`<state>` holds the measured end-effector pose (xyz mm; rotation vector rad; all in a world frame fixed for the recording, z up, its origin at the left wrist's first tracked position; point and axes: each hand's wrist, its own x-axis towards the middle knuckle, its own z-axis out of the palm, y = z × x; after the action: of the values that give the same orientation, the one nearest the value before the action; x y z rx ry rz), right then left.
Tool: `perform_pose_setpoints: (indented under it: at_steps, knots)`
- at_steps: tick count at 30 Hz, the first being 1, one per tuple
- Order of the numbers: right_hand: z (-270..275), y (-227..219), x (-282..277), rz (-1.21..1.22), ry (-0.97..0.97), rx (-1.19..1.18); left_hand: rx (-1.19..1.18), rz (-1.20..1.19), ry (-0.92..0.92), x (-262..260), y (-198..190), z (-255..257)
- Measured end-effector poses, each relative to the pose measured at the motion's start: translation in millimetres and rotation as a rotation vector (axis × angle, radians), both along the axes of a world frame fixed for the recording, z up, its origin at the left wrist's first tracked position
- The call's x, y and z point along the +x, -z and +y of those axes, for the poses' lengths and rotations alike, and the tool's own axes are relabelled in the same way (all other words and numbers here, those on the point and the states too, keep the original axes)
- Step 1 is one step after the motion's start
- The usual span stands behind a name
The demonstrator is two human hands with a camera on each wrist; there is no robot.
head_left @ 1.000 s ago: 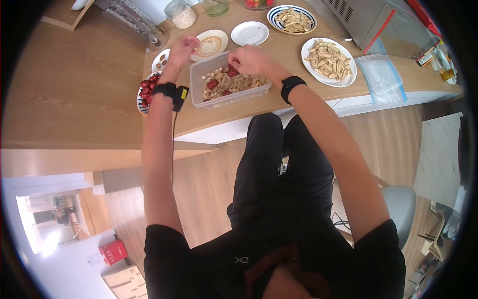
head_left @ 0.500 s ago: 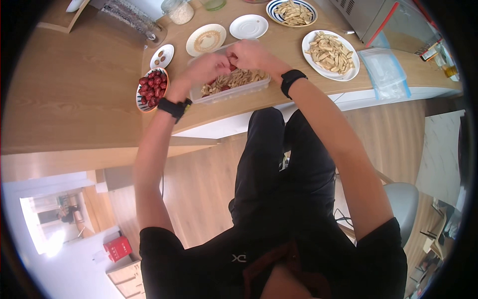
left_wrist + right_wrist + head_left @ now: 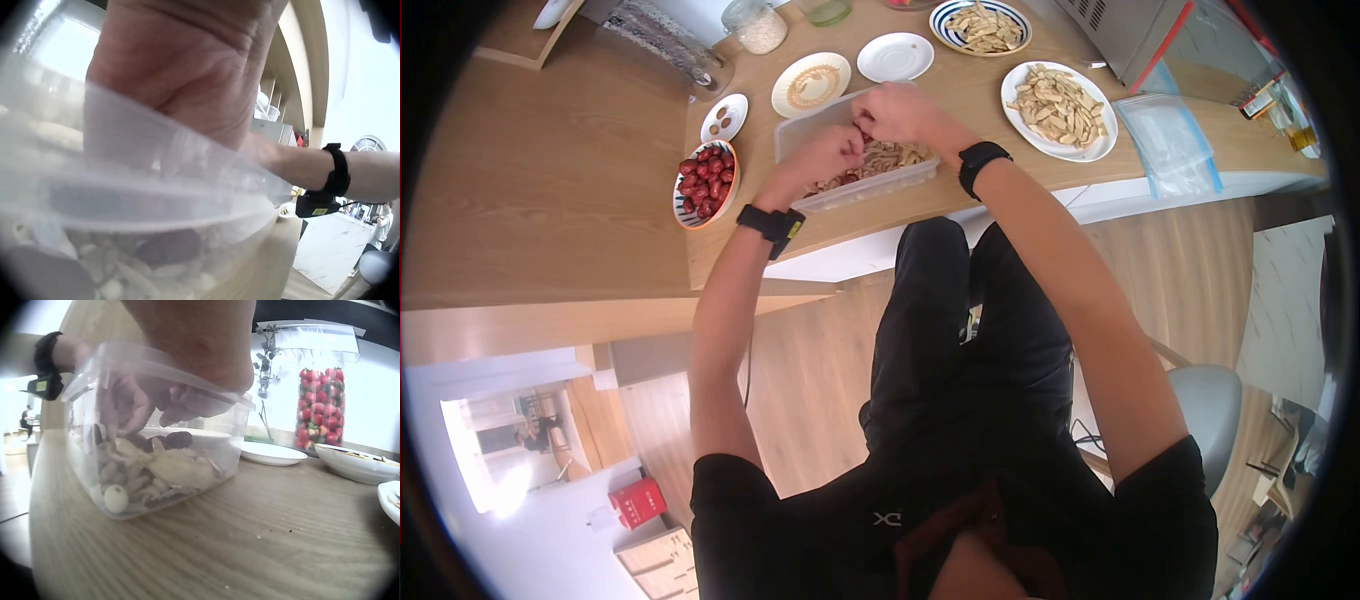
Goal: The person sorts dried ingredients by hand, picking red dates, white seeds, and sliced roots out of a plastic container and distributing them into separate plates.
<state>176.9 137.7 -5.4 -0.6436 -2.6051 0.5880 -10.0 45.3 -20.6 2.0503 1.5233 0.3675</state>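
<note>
A clear plastic box [image 3: 810, 203] of pale dried slices, small pale pieces and red dates stands on the counter. My left hand [image 3: 825, 158] reaches over its near left side, fingers bent down toward the contents; in the right wrist view the left fingertips [image 3: 122, 428] are inside, low over the food. I cannot tell whether they pinch anything. My right hand [image 3: 895, 113] comes over the far rim, curled fingers beside the left ones, holding a dark red date [image 3: 161, 400]. More dates [image 3: 178, 439] lie in the box. The left wrist view shows the palm behind the box wall [image 3: 156, 206].
A bowl of red dates [image 3: 705, 183] and a small plate with a few round pieces [image 3: 724, 118] stand left. Behind are a beige plate [image 3: 812, 86] and a white plate [image 3: 895, 57]. To the right are two dishes of dried slices [image 3: 1060, 110], plastic bags [image 3: 1170, 150] and a microwave [image 3: 1125, 35].
My left hand has come from above the beige plate down into the box, beside the right hand, then slightly lower. My right hand has stayed at the far rim.
</note>
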Motion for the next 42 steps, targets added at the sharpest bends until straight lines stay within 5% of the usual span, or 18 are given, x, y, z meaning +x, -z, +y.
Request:
perform_pose_setpoints:
  at_steps: [9,15,24,29,33,35,39,42]
  knots:
    - [-1.8,-7.5,0.0,-0.072,-0.001,-0.045,-0.090,-0.211,-0.443,-43.6,-77.5,18.0]
    - [-3.8,-8.5,0.7,-0.147,-0.196,0.058,-0.014,-0.238,-0.717,-84.7,-60.7,56.2]
    - [-4.2,3.7,-0.2,-0.254,-0.323,0.204,0.053,-0.352,-0.865,-97.4,-32.7,64.2]
    - [-6.5,3.5,3.2,-0.241,-0.296,0.234,0.309,-0.267,-0.471,-47.2,-54.1,16.9]
    - [1.7,7.6,-4.7,-0.255,-0.330,0.233,0.251,-0.073,-0.111,11.7,-43.5,-58.2]
    - [0.7,-3.9,-2.7,-0.069,-0.330,-0.109,0.183,-0.146,-0.203,20.2,-34.0,-71.6]
    - [23.7,-27.7,-29.0,0.112,-0.202,-0.235,0.195,-0.256,-0.448,35.2,-28.3,-72.7]
    - [41.3,-34.1,-67.2,0.157,-0.003,-0.214,0.245,-0.230,-0.405,41.2,-26.1,-66.7]
